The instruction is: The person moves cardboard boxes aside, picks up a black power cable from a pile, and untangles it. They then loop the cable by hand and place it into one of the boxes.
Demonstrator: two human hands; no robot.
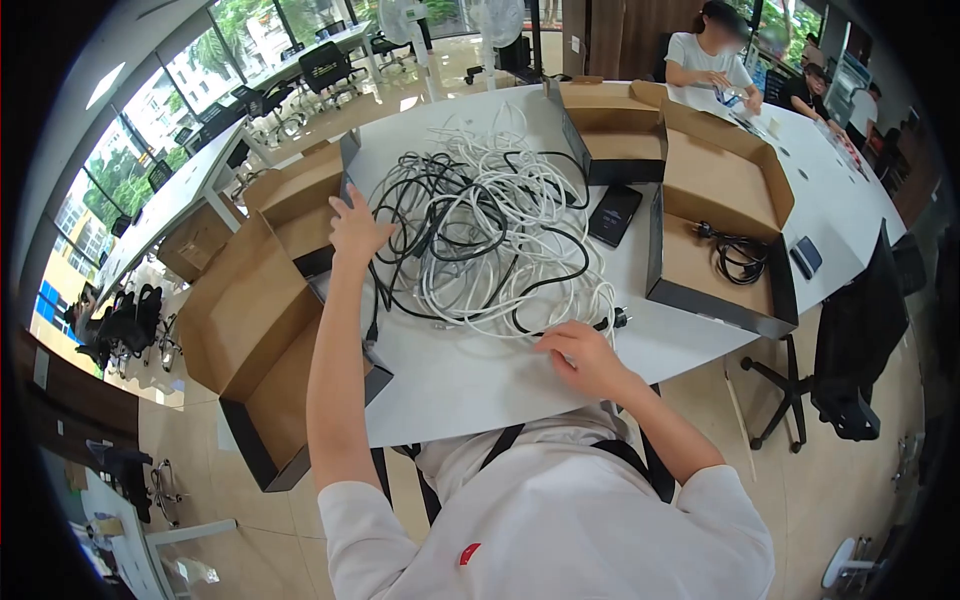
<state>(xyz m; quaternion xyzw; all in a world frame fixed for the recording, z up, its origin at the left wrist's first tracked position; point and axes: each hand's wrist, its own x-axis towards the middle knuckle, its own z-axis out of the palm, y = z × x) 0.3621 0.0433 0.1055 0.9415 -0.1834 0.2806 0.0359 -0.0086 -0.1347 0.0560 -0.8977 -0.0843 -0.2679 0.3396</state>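
A large tangle of black and white cables (pixel 480 225) lies across the middle of the white table. At its left edge is my left hand (pixel 358 228), fingers spread and holding nothing, between the pile and the open cardboard box (pixel 310 205) on the far left. My right hand (pixel 585 358) hovers at the near side of the pile, its fingers loosely bent and apart, with nothing visible in them. Just beyond it a black plug (pixel 620 318) sticks out of the tangle. Another black cable end (pixel 372 328) hangs down at the pile's lower left.
A nearer open box (pixel 265 370) stands at the left table edge. Two open boxes are on the right, the nearer box (pixel 725 310) holding a coiled black power cord (pixel 740 258). A black phone (pixel 615 215) lies beside the pile. One person (pixel 708 60) sits across the table.
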